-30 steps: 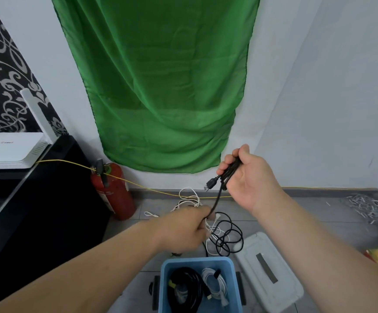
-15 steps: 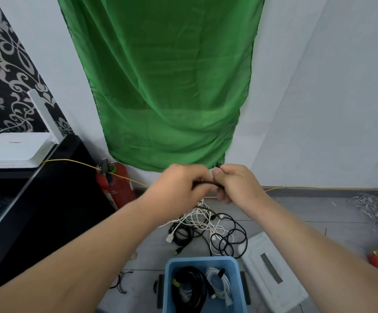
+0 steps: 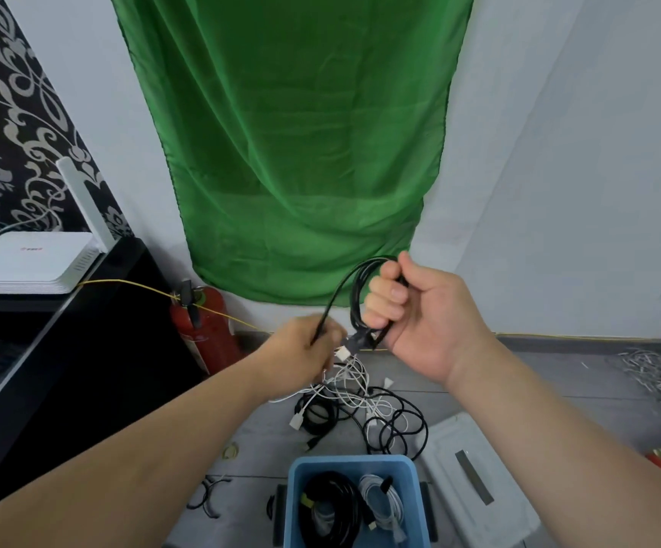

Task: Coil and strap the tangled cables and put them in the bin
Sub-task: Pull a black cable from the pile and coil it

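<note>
I am looking down at a grey tiled floor (image 3: 558, 389) in a corner with white walls, a green cloth (image 3: 301, 152) hanging on the wall ahead. My right hand (image 3: 419, 314) is raised in front of the cloth, fingers curled round a few loops of a black cable (image 3: 354, 286). The loops are standing roughly upright through the fist, their long axis running top to bottom. The plug end (image 3: 356, 342) is sticking out below, pointing down and left. One strand is slanting from the top of the loops down to my left hand (image 3: 301, 346), which is pinching it lower and to the left.

Below the hands, a tangled pile of black and white cables (image 3: 360, 405) is lying on the floor. Nearer me, a blue bin (image 3: 293, 488) is holding a coiled black cable (image 3: 332, 508) and a coiled white cable (image 3: 380, 504), with a white lid (image 3: 479, 508) just to its right.

At left, a white router (image 3: 32, 263) is sitting on a black cabinet (image 3: 83, 350); its small red marking is too blurred to read. A red fire extinguisher (image 3: 206, 330) is standing beside the cabinet.
</note>
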`<state>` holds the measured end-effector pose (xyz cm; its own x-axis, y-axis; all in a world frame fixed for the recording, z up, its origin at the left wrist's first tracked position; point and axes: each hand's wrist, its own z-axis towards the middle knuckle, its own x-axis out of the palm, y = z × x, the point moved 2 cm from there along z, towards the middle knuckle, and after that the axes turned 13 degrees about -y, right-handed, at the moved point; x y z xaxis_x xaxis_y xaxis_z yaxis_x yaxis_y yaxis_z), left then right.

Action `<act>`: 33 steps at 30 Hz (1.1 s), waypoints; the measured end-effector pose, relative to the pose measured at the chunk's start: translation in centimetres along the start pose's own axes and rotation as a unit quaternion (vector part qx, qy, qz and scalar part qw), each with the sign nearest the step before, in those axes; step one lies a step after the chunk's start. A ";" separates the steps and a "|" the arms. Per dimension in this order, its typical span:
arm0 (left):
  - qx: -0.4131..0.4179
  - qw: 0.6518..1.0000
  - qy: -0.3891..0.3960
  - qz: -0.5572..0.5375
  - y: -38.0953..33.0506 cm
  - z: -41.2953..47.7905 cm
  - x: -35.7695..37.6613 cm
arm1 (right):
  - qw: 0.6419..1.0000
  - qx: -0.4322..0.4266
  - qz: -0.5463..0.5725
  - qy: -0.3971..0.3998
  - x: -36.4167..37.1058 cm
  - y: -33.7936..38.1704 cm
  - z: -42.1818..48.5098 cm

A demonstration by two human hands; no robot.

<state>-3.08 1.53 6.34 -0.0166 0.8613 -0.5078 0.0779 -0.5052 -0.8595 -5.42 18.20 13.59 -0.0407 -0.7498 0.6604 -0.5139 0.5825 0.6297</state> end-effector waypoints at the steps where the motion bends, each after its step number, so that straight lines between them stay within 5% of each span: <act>1: -0.017 0.999 0.035 0.023 0.7 -0.3 0.6 | 0.999 -0.014 0.024 -0.022 -0.2 0.4 0.2; 6: 0.064 0.966 0.135 0.210 1.4 -1.7 3.3 | 0.976 -0.076 0.079 -0.187 -2.2 1.2 1.7; 10: 0.164 0.933 0.129 0.294 -1.8 -3.2 5.3 | 0.953 -0.137 -0.008 -0.271 -3.4 1.2 2.4; 15: 0.235 0.915 0.067 0.321 -6.5 -3.9 5.3 | 0.909 -0.248 -0.235 -0.239 -2.9 0.8 1.6; 21: 0.313 0.919 -0.038 0.237 -8.1 -2.9 1.6 | 0.775 -0.297 -0.538 -0.148 -2.6 0.1 0.7; 25: 0.150 0.979 -0.133 0.027 -7.1 -1.3 -1.6 | 0.774 -0.264 -0.563 -0.120 -2.0 0.1 -0.1; 28: 0.120 0.988 -0.090 -0.050 -6.6 -0.7 -3.2 | 0.759 -0.223 -0.608 -0.068 -1.2 -0.4 -0.4; 31: 0.122 0.987 -0.067 -0.081 -5.5 -0.2 -4.3 | 0.807 -0.148 -0.571 -0.012 -1.3 -0.7 -0.3; 33: 0.128 0.987 -0.084 -0.055 -4.3 0.3 -4.5 | 0.873 -0.091 -0.479 0.006 -1.2 -1.0 -0.2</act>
<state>-3.66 -0.20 12.35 -0.1784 0.9014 -0.3946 -0.1877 -0.4248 -0.8856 -4.66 18.60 12.22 0.3428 -0.9174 -0.2020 -0.1633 -0.2700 0.9489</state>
